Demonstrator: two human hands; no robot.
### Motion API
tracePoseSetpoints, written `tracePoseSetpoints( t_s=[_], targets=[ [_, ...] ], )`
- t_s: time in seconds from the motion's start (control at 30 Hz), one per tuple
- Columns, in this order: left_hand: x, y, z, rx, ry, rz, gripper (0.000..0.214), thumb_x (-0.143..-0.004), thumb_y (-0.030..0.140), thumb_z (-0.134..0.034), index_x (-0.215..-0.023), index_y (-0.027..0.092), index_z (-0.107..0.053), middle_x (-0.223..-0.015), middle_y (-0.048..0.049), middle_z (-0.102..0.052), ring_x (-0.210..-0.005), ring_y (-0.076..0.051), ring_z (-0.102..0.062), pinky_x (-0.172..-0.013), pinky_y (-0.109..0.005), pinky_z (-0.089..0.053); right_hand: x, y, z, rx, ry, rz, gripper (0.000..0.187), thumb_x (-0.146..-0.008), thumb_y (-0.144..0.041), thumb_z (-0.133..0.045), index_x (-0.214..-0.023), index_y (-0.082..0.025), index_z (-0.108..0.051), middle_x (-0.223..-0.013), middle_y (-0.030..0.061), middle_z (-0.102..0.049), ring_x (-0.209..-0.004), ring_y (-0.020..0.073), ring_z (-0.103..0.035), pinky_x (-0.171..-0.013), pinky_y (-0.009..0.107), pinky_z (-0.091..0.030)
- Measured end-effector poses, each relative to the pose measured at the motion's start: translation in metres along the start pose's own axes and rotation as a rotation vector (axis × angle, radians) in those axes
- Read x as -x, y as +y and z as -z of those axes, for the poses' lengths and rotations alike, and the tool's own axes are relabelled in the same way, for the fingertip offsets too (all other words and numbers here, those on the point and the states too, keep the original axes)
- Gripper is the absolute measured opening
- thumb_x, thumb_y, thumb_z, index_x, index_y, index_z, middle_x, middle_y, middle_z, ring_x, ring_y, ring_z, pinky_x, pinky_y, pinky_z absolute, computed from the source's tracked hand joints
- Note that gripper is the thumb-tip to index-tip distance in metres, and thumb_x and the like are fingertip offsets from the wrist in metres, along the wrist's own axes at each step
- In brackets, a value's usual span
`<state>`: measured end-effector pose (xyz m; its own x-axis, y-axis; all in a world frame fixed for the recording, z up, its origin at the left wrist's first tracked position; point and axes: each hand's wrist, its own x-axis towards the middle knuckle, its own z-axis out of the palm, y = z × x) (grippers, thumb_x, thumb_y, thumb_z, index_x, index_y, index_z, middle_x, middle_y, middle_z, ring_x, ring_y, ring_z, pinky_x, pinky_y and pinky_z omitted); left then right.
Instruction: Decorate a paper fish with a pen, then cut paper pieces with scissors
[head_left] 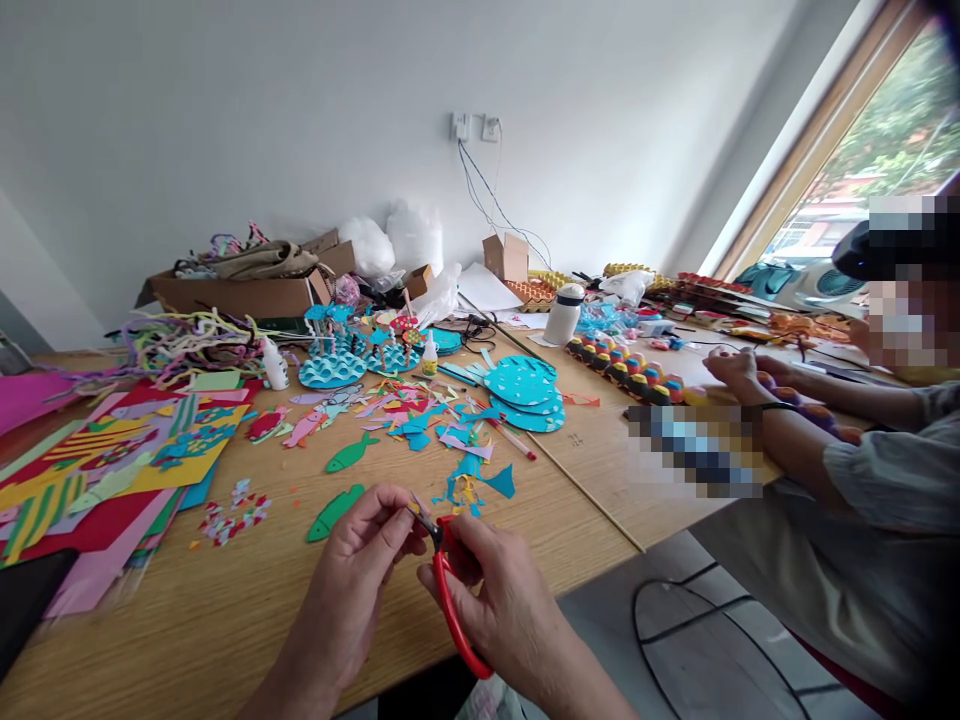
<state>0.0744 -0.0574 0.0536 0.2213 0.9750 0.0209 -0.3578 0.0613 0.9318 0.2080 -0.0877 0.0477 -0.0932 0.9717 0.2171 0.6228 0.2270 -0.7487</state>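
My right hand (499, 590) is closed round red-handled scissors (450, 590), whose dark blades point up and left toward my left hand. My left hand (367, 555) pinches a very small scrap of paper at the blade tips; the scrap is too small to name further. Both hands hover over the near edge of the wooden table (225, 620). Just beyond my left hand lie two green paper fish (335, 511) (351, 455). Blue paper offcuts (480, 480) lie past the scissors.
Stacked coloured paper sheets (105, 470) cover the left of the table. Blue paper discs (525, 390), glue bottles (274, 365), pipe cleaners (180, 340), a cardboard box (232, 290) and a long thin stick (585, 490) sit farther back. Another person (840, 470) works at the right.
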Motion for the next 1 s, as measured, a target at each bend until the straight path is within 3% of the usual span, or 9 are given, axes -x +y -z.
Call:
tracePoseSetpoints(
  t_s=[0.57,1.0],
  targets=[
    [0.001,0.001,0.000,-0.020,-0.041,0.019,0.014,-0.073,0.033,-0.066,-0.071,0.019,-0.064,-0.071,0.0012,-0.062,-0.066,-0.012,-0.054,-0.063,-0.021,-0.045,0.001,0.007,0.004,-0.012,-0.034,-0.001,0.028,-0.074,-0.030,-0.061,-0.059,-0.019,-0.039,-0.051,-0.0064,-0.037,-0.047,0.0073,-0.031,-0.046,0.019,-0.022],
    [-0.003,0.013,0.018,-0.341,-0.257,0.058,0.014,-0.081,0.030,-0.055,-0.075,0.019,-0.060,-0.068,0.0016,-0.059,-0.068,-0.013,-0.054,-0.064,-0.023,-0.043,0.008,0.015,0.010,0.085,-0.098,0.059,0.030,-0.076,-0.033,-0.061,-0.060,-0.019,-0.039,-0.052,-0.0075,-0.034,-0.047,0.0063,-0.028,-0.046,0.018,-0.020]
  ],
)
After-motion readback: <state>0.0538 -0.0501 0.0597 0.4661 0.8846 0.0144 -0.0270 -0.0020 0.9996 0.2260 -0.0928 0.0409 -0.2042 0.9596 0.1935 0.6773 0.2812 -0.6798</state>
